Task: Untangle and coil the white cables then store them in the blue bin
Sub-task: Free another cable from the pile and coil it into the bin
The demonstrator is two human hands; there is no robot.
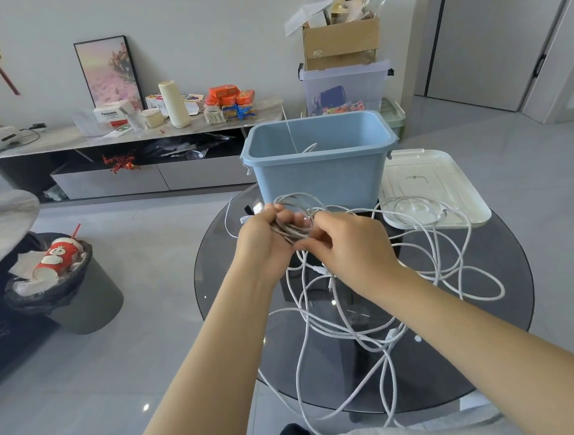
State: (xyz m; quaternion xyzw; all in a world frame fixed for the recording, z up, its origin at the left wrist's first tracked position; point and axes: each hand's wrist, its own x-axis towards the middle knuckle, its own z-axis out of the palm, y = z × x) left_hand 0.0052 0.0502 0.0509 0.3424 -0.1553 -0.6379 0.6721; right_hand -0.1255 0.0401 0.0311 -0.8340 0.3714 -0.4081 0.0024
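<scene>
1. I see the left hand (pixel 263 239) above the round glass table (pixel 509 268), its fingers curled tight round a coiled bundle of cable (pixel 291 229); a plug end pokes up past its knuckles.
2. The right hand (pixel 353 246) is just beside the left, fingers bent and pinching strands where they leave the bundle. I think thumb and forefinger hold one strand, though the fingertips are partly hidden from my view.
3. The rest of the white cables (pixel 384 333) lie in loose, tangled loops across the table, some hanging over its near edge toward the person's lap.
4. The blue bin (pixel 320 177) stands open on the far side of the table, just beyond the hands. A bit of white cable shows inside it, and one thin strand rises from its inside.
5. A white lid (pixel 447 177) lies flat on the table to the right of the bin, touching or nearly touching it, with a cable loop resting on its near part.
6. On the floor to the left I see a dark waste bin (pixel 89 294) holding a red paper cup (pixel 60 257).
</scene>
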